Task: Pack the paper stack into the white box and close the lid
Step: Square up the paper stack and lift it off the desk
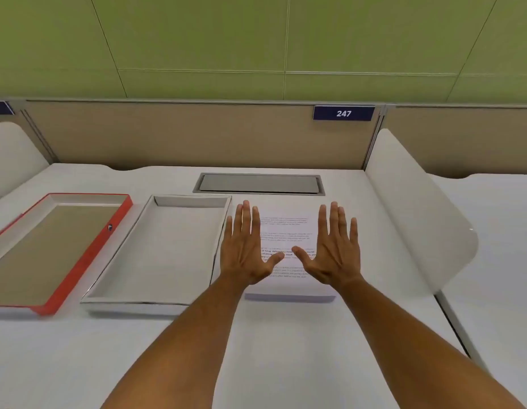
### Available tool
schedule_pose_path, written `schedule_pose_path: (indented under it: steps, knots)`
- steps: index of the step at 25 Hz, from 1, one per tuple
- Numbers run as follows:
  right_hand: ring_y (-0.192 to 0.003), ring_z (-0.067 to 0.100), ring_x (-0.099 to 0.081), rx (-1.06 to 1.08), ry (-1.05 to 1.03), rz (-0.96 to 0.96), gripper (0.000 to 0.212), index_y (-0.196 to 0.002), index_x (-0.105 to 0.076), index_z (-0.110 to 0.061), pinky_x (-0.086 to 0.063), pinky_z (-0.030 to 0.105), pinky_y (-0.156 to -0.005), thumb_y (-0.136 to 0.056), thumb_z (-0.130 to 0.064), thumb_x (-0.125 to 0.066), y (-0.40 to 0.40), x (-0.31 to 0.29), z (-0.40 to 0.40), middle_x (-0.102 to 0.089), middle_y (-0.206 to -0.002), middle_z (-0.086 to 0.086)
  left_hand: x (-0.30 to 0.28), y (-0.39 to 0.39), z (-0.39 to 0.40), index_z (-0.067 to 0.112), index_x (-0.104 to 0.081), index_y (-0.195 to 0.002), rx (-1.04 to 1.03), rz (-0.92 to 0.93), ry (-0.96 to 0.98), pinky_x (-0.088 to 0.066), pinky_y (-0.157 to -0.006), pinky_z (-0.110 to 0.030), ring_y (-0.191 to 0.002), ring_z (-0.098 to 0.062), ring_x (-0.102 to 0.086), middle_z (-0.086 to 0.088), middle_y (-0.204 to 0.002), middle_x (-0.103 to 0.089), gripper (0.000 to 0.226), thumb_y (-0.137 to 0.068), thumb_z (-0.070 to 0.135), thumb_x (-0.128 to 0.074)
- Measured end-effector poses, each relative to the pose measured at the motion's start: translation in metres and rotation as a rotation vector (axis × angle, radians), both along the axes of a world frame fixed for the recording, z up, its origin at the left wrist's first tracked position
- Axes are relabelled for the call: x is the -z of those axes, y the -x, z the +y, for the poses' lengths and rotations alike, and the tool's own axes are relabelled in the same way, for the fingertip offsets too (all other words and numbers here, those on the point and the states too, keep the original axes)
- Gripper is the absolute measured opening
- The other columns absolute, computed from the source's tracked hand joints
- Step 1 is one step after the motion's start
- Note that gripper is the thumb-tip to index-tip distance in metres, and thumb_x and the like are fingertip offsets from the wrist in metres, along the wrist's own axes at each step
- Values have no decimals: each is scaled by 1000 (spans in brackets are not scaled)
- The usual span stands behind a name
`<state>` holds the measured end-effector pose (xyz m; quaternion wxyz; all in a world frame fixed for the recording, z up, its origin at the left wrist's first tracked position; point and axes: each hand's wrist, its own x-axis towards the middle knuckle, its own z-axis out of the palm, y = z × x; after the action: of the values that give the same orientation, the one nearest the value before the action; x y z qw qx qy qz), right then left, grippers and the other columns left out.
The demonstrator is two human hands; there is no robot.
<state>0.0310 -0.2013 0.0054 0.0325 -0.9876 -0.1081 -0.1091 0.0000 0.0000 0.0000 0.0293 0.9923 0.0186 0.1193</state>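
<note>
Leftmost lies a red-edged rectangular lid [54, 246], then the shallow white cardboard box [165, 252] standing uncovered, then the printed white paper stack [289, 261] on the white desk [286, 349], under 2 flat, spread, ungrasping hands, left hand [244, 249] and right hand [334, 249].

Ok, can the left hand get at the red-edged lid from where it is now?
Probably yes. The left hand hovers open over the printed paper stack; the red-edged lid lies far left, beyond the open white box. Nothing stands between them, though it must cross over the box.
</note>
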Motion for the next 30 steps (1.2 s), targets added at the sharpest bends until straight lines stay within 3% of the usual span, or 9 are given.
schedule_pose_path:
  steps: [7, 12, 15, 18, 23, 30]
  knots:
    - [-152, 34, 8, 45, -20, 85, 104, -154, 14, -15, 6, 50, -122, -79, -81, -13, -18, 30, -4, 12, -165, 13, 42, -14, 5, 19, 19, -151, 1, 115, 185, -1, -122, -46, -151, -30, 12, -10, -163, 18, 106, -80, 72, -39]
    - [-142, 36, -34, 170, -185, 249, 98, -156, -3, -12, -30, 48, -114, -85, -63, -48, -32, 45, -2, -27, -159, 16, 64, -29, 6, 16, 1, -154, -148, 310, 428, -33, -113, -45, -148, -33, -19, -13, -163, -10, 101, -83, 52, -61]
    - [-128, 36, -47, 283, -284, 345, 89, -152, -18, -6, -41, 48, -104, -86, -52, -55, -41, 52, 1, -46, -144, 19, 68, -42, 7, 13, -9, -153, -201, 332, 545, -43, -105, -42, -141, -30, -29, -14, -153, -24, 95, -84, 48, -63]
    - [-124, 39, -51, 362, -517, 464, 69, -138, -38, -2, -46, 50, -102, -87, -45, -59, -51, 58, 4, -54, -136, 20, 65, -54, 5, 10, -22, -149, -270, 333, 673, -43, -105, -44, -137, -32, -34, -17, -145, -34, 84, -84, 44, -64]
    - [-110, 35, -61, 466, -663, 571, 54, -119, -56, -2, -52, 42, -90, -85, -44, -64, -74, 56, 4, -64, -121, 17, 49, -76, 3, 7, -35, -139, -515, 418, 860, -50, -94, -43, -122, -36, -50, -19, -136, -44, 69, -84, 38, -63]
    - [-102, 34, -66, 508, -846, 740, 57, -117, -60, -3, -55, 46, -92, -81, -46, -71, -100, 52, -5, -68, -116, 15, 47, -93, 19, 1, -56, -121, -604, 460, 1110, -58, -77, -37, -93, -29, -68, -15, -112, -68, 47, -87, 32, -61]
